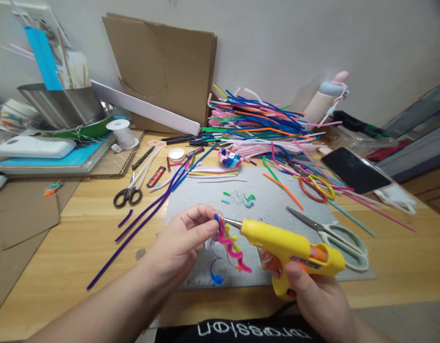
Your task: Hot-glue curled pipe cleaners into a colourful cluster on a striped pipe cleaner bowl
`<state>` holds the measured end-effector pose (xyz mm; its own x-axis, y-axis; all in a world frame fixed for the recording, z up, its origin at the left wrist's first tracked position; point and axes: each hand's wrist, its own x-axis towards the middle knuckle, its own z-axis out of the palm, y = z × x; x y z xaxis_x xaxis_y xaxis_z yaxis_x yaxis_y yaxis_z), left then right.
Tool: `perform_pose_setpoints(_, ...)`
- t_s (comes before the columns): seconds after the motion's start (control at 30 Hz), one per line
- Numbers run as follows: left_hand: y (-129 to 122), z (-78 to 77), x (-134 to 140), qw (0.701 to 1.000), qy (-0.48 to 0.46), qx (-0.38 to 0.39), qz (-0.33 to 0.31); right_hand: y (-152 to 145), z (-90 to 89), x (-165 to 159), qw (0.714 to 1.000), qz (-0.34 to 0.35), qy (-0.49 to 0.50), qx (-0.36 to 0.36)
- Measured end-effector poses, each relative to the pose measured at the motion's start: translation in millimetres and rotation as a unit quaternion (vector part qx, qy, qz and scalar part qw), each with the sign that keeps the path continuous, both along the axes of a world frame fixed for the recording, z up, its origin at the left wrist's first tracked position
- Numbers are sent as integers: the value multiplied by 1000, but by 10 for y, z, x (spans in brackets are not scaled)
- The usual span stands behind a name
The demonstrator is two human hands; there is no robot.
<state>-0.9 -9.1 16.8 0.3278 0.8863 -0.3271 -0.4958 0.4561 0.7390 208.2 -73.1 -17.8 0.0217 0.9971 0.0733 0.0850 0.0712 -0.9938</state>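
Note:
My left hand (194, 233) pinches the top of a small pipe-cleaner piece (231, 244), from which wavy pink and yellow strands hang, along with a thin curled strand ending in a blue coil. In my right hand (312, 286) is a yellow hot glue gun (277, 236), gripped by its handle. Its metal nozzle points left and meets or nearly meets the piece beside my left fingertips; I cannot tell whether they touch. Beyond my hands, wavy green and light-blue strips (238, 198) lie on the grey cutting mat (191, 200).
Large scissors (343, 240) lie right of the glue gun. Black-handled scissors (127, 193) and long purple pipe cleaners (134, 228) are on the left. A heap of coloured pipe cleaners (255, 124) lies behind the mat, with a phone (355, 169) at the right.

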Motion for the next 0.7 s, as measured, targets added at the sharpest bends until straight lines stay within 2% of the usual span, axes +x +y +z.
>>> perform_pose_setpoints(0.37, -2, 10, 3, 1000, 5, 11, -4, -15, -93, 38, 999, 18, 31, -36)
perform_pose_setpoints(0.7, -12, 12, -13, 1000, 14, 19, -1, 8, -2, -7, 1000, -7, 19, -20)
